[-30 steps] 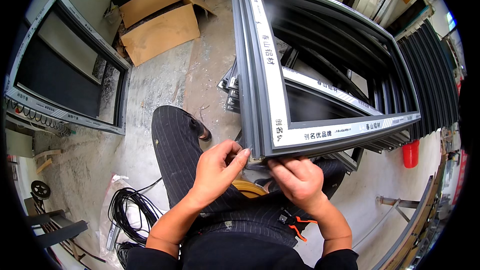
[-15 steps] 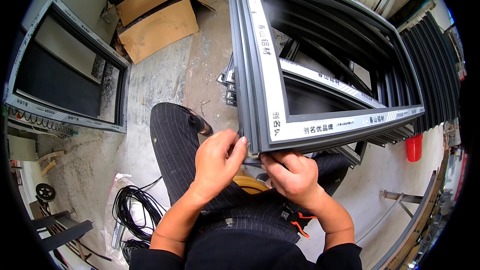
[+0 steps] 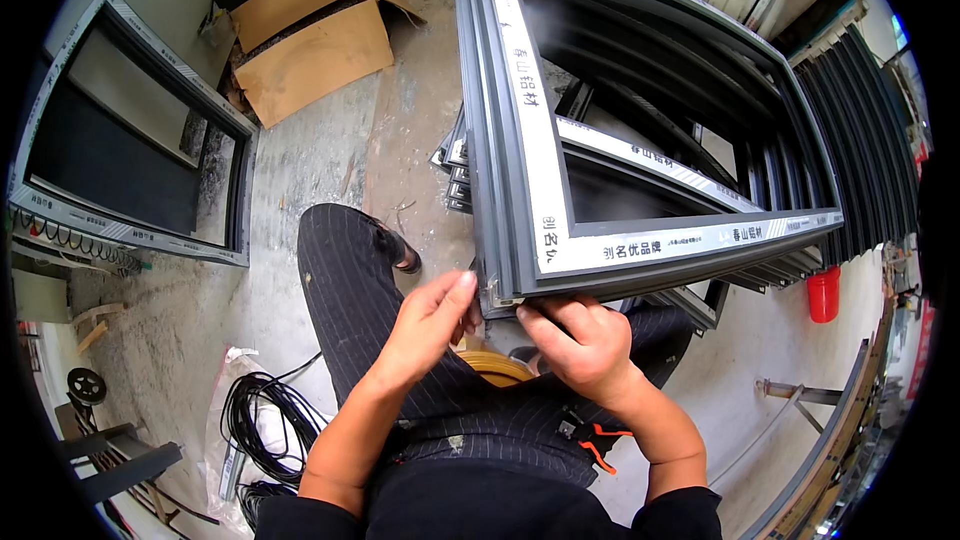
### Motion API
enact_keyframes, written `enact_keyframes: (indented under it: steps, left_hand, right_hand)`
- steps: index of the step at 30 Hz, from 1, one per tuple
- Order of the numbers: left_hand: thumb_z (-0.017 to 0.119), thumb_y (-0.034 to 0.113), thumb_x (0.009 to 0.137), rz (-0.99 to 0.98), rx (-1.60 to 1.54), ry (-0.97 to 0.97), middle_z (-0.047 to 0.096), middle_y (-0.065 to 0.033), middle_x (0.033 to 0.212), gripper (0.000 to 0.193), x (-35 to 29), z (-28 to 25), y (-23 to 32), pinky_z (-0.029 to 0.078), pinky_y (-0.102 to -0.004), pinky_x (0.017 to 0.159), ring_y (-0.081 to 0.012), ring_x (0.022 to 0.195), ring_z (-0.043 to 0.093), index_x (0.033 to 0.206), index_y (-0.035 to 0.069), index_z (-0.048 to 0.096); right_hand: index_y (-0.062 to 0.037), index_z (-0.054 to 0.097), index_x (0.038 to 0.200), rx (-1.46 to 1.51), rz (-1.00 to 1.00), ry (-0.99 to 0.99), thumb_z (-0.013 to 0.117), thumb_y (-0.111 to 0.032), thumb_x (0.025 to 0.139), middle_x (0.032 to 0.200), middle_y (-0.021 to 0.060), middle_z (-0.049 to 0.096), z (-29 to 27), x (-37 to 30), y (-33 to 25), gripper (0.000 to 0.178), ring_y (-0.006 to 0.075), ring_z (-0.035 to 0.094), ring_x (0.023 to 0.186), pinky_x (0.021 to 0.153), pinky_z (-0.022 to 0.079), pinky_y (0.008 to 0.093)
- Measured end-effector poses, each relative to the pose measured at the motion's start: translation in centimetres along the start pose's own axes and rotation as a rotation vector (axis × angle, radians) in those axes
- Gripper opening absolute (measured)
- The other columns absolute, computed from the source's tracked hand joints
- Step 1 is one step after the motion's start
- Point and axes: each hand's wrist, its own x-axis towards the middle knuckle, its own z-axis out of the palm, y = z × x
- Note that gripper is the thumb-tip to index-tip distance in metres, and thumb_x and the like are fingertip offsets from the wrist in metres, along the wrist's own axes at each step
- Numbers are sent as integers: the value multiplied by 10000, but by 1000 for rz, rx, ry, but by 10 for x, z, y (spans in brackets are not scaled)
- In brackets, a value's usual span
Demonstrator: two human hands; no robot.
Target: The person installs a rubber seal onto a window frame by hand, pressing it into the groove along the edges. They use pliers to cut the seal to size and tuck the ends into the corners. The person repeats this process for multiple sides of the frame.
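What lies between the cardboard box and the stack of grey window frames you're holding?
In the head view, only bare dusty concrete floor separates the cardboard box from the frame stack; a few small scraps lie on it.

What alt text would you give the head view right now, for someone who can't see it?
Seen from above, a seated person's left hand and right hand pinch the near corner of a grey window frame resting over their lap. On the concrete floor lie a cardboard box, another frame and coiled black cable.
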Motion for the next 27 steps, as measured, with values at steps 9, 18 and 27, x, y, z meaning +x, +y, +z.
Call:
enact_keyframes:
  steps: [9, 18, 27]
  left_hand:
    - [572, 262, 982, 150, 158, 81, 506, 40, 702, 287, 25, 4, -3, 343, -208, 547, -27, 636, 416, 832, 18, 562]
    - [633, 286, 942, -62, 38, -105, 494, 56, 721, 278, -3, 3, 8, 358, -212, 556, -29, 644, 410, 924, 10, 612]
    - [596, 279, 961, -104, -209, -139, 553, 19, 828, 264, -11, 13, -5, 368, -209, 547, -56, 631, 463, 1055, 32, 595]
  right_hand:
    - [-107, 703, 946, 11, -2, -11, 663, -101, 716, 933, 34, 654, 2, 1, 2, 234, 179, 626, 731, 557, 502, 263]
    - [-125, 699, 970, -42, 14, -46, 653, -115, 710, 902, 23, 639, 2, 1, 0, 265, 156, 585, 646, 494, 465, 252]
    - [-128, 697, 974, -78, -11, -69, 651, -134, 722, 946, 22, 631, 0, 1, -1, 256, 153, 581, 678, 501, 459, 250]
